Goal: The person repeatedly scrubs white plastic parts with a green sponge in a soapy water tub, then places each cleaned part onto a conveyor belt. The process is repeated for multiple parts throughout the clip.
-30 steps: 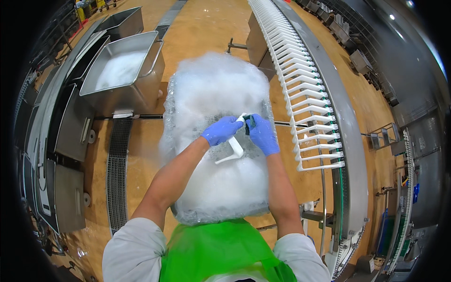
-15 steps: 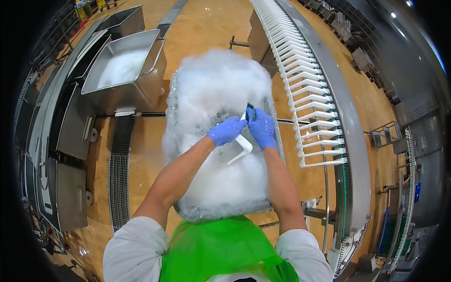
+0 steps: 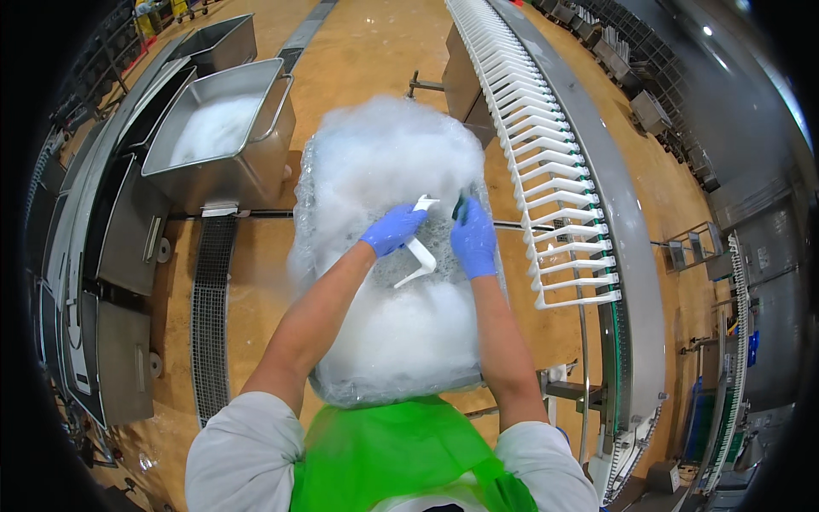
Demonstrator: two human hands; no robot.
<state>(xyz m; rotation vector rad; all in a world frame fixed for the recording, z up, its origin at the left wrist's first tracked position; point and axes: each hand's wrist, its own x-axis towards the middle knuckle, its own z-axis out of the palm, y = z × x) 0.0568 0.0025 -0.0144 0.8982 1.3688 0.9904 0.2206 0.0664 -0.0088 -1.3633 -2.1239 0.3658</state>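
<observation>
In a blue glove, my left hand is closed round the middle of a white angled plastic bracket. Its bent lower arm points down and left over the suds, and its hooked upper end shows past my fingers. My right hand, gloved the same way, grips a dark green scouring pad at its fingertips, a little to the right of the bracket and apart from it. Both hands are above a tub lined with clear plastic and full of white foam; greyish water shows beneath them.
To the right runs a curved conveyor carrying a long row of similar white brackets. At the left stands a steel bin with foam inside, beside more steel carts. A floor drain grate lies left of the tub.
My right hand with the scouring pad has come away from the bracket, leaving a gap. My left hand and the bracket have shifted slightly left, and the whole view has moved a little.
</observation>
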